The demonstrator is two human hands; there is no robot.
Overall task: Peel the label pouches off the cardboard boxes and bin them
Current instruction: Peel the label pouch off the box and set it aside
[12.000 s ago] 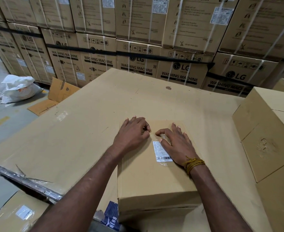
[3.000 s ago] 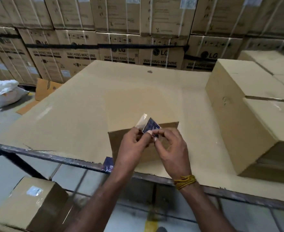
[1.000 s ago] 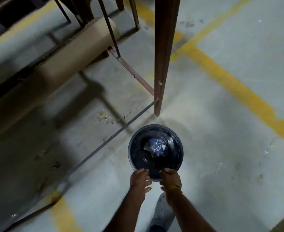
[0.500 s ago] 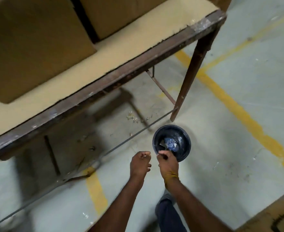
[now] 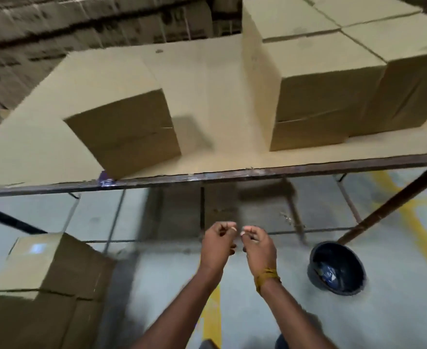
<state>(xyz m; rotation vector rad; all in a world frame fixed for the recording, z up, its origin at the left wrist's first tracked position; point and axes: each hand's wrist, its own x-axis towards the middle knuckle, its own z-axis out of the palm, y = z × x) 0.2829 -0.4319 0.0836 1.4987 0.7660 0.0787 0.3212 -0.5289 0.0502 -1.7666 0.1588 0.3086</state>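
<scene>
My left hand and my right hand hover side by side over the floor in front of the table, fingers curled, holding nothing. The round black bin stands on the floor to the right of my right hand, with crumpled blue-and-clear pouches inside. A plain cardboard box sits at the table's near edge on the left, and a purple scrap pokes out beneath it. No label shows on its visible faces.
Larger cardboard boxes are stacked at the table's right. The table's metal rim and a slanted leg stand just behind the bin. On the floor at left is another box bearing a pale label. Yellow floor lines run at right.
My hands have pulled back from the bin's rim and risen. The view has swung up to the table and boxes, so the bin now sits off to the right.
</scene>
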